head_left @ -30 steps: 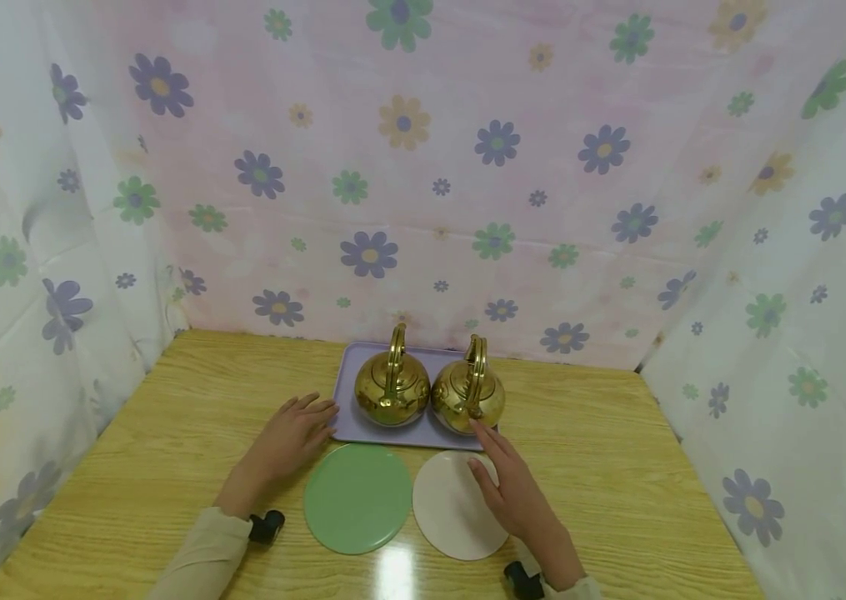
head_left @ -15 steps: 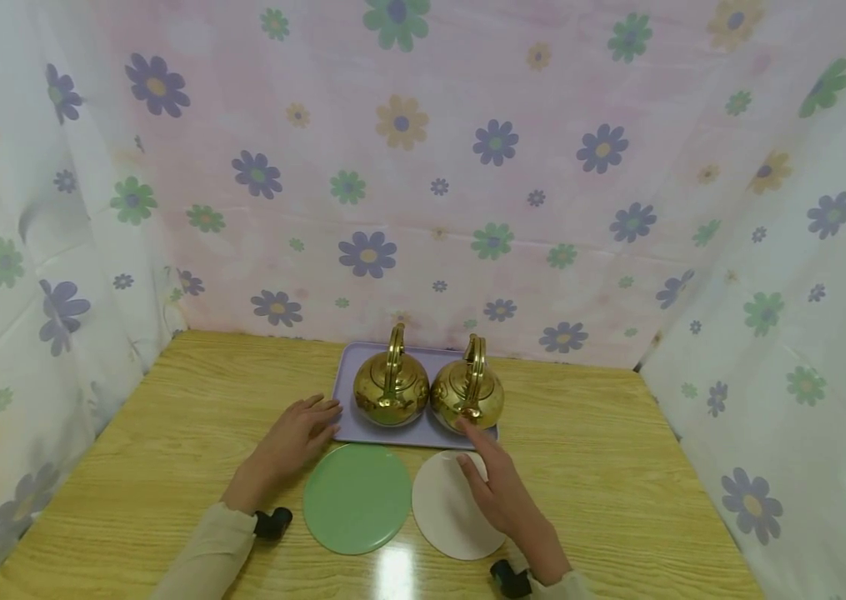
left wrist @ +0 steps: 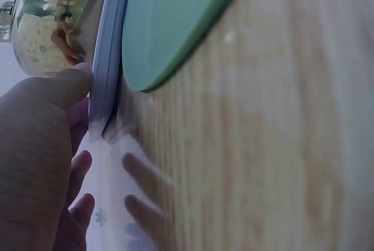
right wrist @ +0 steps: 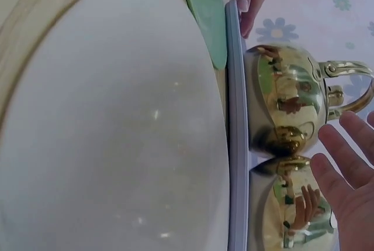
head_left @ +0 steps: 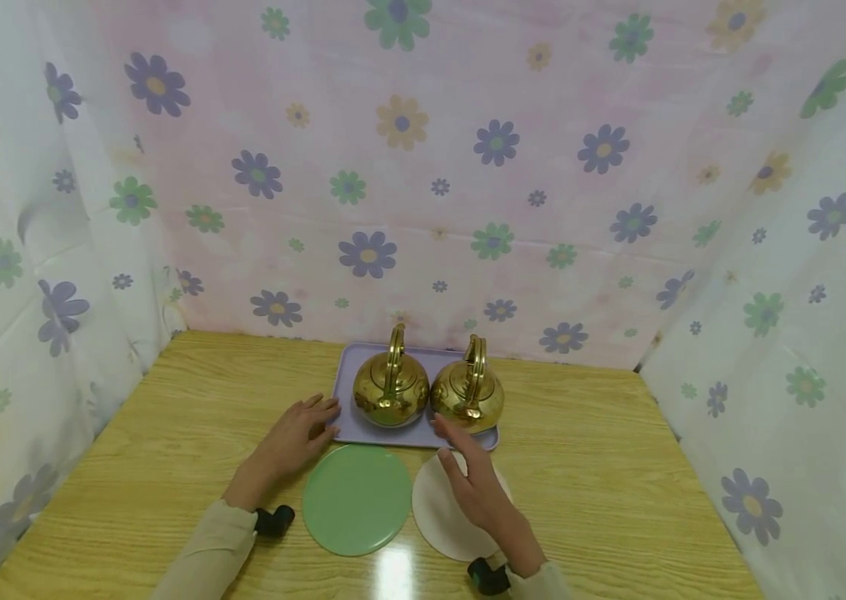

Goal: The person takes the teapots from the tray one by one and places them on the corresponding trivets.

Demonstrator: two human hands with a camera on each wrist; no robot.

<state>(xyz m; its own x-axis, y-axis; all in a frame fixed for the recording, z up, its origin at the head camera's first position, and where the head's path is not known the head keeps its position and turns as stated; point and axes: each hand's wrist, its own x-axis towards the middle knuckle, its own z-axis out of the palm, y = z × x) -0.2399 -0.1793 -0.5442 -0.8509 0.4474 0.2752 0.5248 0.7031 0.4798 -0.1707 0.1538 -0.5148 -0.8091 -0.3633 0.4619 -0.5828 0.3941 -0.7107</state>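
Two shiny brass teapots, the left teapot (head_left: 391, 392) and the right teapot (head_left: 468, 398), stand side by side on a lavender tray (head_left: 344, 417). My left hand (head_left: 293, 437) is at the tray's left edge; in the left wrist view its thumb and index finger pinch the rim, the other fingers reaching past it. My right hand (head_left: 477, 483), fingers extended and holding nothing, hovers over a white plate (head_left: 441, 521), fingertips near the front of the right teapot. That hand hides part of the white plate. A green plate (head_left: 357, 500) lies left of the white one, in front of the tray.
The wood-grain table (head_left: 603, 467) extends on both sides of the tray. A floral curtain (head_left: 423, 208) hangs behind it and along both sides. Dark wrist cameras show on both arms.
My right hand has moved left from in front of the right teapot toward the gap between the teapots. The left hand stays nearly still at the tray; teapots and plates have not moved.
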